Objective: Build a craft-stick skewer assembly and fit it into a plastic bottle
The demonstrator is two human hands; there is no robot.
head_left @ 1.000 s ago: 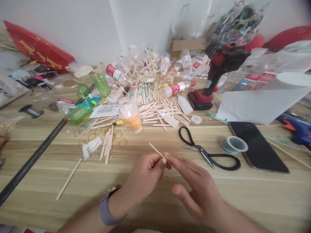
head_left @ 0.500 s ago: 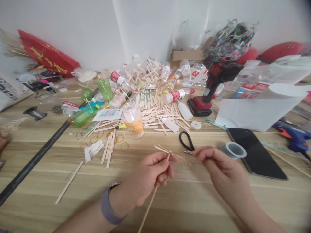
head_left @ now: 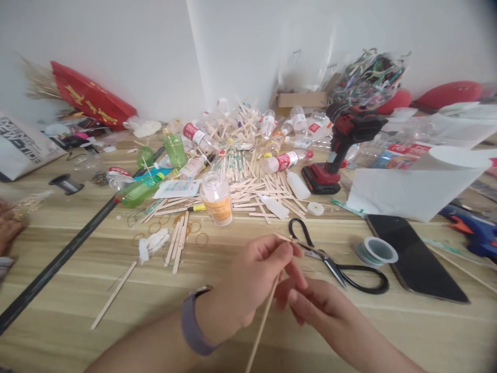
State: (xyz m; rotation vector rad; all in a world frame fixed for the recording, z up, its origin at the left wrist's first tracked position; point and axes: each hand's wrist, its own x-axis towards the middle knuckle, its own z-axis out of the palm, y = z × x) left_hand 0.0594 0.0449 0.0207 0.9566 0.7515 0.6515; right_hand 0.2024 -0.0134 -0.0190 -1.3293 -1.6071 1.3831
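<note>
In the middle foreground, my left hand [head_left: 262,277] is closed round a long thin wooden stick [head_left: 262,324], which slants down toward me. A short wooden piece [head_left: 284,237] pokes out above its fingertips; where the two pieces meet is covered by the fingers. Just under it, touching or nearly touching, my right hand [head_left: 322,308] has thumb and fingers drawn together close to the stick. Whatever those fingertips hold is too fine or hidden to see. Black-handled scissors [head_left: 326,259] lie on the table beyond my right hand.
On the right lie a spool of green wire [head_left: 376,252], a phone [head_left: 415,259] and a blue glue gun [head_left: 471,228]. A cordless drill [head_left: 341,145] stands behind them. Craft sticks [head_left: 252,191], a jar [head_left: 216,202] and bottles crowd the back. Another person's hand [head_left: 10,223] shows at far left.
My right hand has moved left and toward me, from beside the scissors to below my left hand, uncovering the scissors. The view has shifted slightly; my left hand still grips the stick.
</note>
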